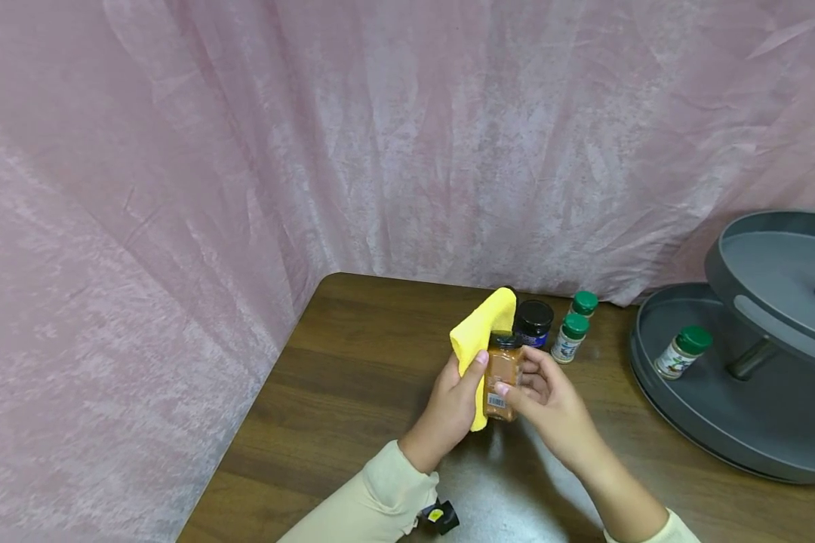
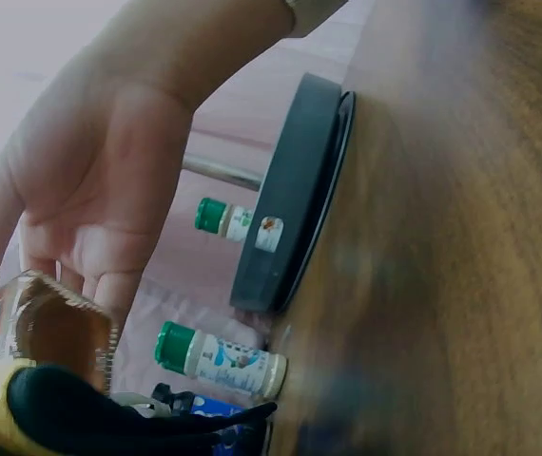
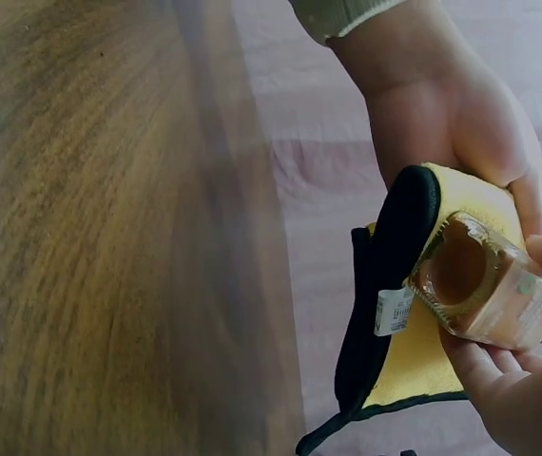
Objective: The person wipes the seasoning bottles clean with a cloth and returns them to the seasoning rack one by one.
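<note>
A glass jar (image 1: pixel 501 377) of orange-brown contents with a black lid is held upright above the table. My left hand (image 1: pixel 453 403) grips a yellow cloth (image 1: pixel 482 324) with black edging against the jar's left side, its thumb near the lid. From the right, my right hand (image 1: pixel 550 400) holds the jar, thumb on the label and fingers around the far side. In the right wrist view the bottom of the jar (image 3: pixel 456 271) faces the camera, with the cloth (image 3: pixel 409 356) behind it. Part of the cloth is hidden by the left hand.
Behind the hands stand a dark-lidded jar (image 1: pixel 533 323) and two green-capped shakers (image 1: pixel 570 338). To the right is a grey two-tier stand (image 1: pixel 679 422), with another green-capped shaker (image 1: pixel 682 352) on its lower tier. A pink curtain (image 1: pixel 407 151) hangs behind the wooden table (image 1: pixel 353 362).
</note>
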`<state>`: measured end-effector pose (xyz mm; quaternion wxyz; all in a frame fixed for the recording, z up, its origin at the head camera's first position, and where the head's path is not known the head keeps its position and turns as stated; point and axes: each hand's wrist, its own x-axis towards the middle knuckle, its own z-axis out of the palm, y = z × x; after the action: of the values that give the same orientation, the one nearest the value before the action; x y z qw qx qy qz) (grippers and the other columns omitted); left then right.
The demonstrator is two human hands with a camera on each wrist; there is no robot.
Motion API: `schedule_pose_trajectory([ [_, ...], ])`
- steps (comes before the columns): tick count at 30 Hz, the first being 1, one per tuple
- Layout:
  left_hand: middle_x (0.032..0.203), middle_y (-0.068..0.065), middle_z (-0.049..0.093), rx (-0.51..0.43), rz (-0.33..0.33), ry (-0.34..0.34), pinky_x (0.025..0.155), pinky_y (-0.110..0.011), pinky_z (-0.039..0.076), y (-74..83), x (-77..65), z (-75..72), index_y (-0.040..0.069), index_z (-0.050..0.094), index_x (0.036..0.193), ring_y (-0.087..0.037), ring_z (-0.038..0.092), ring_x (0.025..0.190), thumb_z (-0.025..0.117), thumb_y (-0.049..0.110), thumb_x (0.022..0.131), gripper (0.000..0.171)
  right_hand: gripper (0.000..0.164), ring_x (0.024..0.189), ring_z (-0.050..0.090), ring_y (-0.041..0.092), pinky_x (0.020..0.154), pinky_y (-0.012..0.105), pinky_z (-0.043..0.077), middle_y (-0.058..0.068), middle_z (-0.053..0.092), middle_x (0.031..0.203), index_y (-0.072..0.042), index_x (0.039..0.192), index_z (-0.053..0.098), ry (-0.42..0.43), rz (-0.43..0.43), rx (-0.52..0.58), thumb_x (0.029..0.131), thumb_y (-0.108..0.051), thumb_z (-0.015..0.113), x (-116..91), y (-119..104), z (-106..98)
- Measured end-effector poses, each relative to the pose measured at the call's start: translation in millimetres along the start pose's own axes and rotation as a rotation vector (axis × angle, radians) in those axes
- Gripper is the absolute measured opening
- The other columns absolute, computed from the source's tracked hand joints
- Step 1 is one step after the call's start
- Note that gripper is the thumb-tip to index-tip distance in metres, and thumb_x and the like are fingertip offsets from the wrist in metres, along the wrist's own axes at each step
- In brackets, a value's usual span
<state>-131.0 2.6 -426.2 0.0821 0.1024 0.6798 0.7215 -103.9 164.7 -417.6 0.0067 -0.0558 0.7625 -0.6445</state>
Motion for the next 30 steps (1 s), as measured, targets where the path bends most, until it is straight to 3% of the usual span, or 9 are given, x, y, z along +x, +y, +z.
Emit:
schedule_pose_trajectory([
  [4,0.119,-0.016,0.065,-0.006,-0.006,-0.007,0.087,-0.03,0.054,0.8,1.0,-2.5,0.01,0.045,0.141,-0.016,0.065,0.101,0.044,0.039,0.108,0.044,0.066,0.108,0.06,0.006,0.092,0.012,0.05,0.017,0.053,0.126,-0.001,0.148,0.037,0.005,-0.001,-0.015,0.094,-0.012,0.072,-1,-1,2],
  [13,0.113,-0.016,0.068,0.063,0.008,0.001,0.085,-0.028,0.055,-0.2,-0.9,1.0,0.007,0.052,0.136,-0.012,0.065,0.094,0.047,0.036,0.107,0.041,0.067,0.11,0.059,-0.001,0.093,0.009,0.048,0.015,0.052,0.134,-0.002,0.149,0.035,0.079,0.03,0.004,0.095,-0.015,0.071,2,-2,-1],
  [19,0.117,-0.015,0.067,0.07,0.008,-0.049,0.085,-0.027,0.055,-1.2,-3.2,5.9,0.008,0.052,0.137,-0.013,0.064,0.097,0.047,0.033,0.108,0.039,0.062,0.109,0.06,-0.004,0.088,0.012,0.052,0.008,0.046,0.128,0.001,0.148,0.035,0.14,0.029,0.084,0.096,-0.01,0.068,7,0,-6],
  [25,0.112,-0.015,0.065,0.176,0.059,-0.099,0.081,-0.026,0.053,-0.4,-7.2,9.4,0.006,0.053,0.136,-0.023,0.063,0.096,0.049,0.03,0.107,0.038,0.056,0.111,0.061,-0.002,0.085,0.015,0.055,0.006,0.044,0.123,-0.002,0.145,0.036,0.192,0.001,0.195,0.098,-0.006,0.065,9,0,-12],
  [30,0.111,-0.013,0.065,0.141,0.044,-0.093,0.081,-0.025,0.054,-1.2,-7.6,9.2,0.007,0.051,0.137,-0.021,0.063,0.095,0.048,0.03,0.107,0.038,0.056,0.112,0.06,-0.003,0.086,0.015,0.054,0.006,0.043,0.124,-0.003,0.146,0.037,0.181,0.024,0.181,0.098,-0.007,0.065,8,-1,-11],
])
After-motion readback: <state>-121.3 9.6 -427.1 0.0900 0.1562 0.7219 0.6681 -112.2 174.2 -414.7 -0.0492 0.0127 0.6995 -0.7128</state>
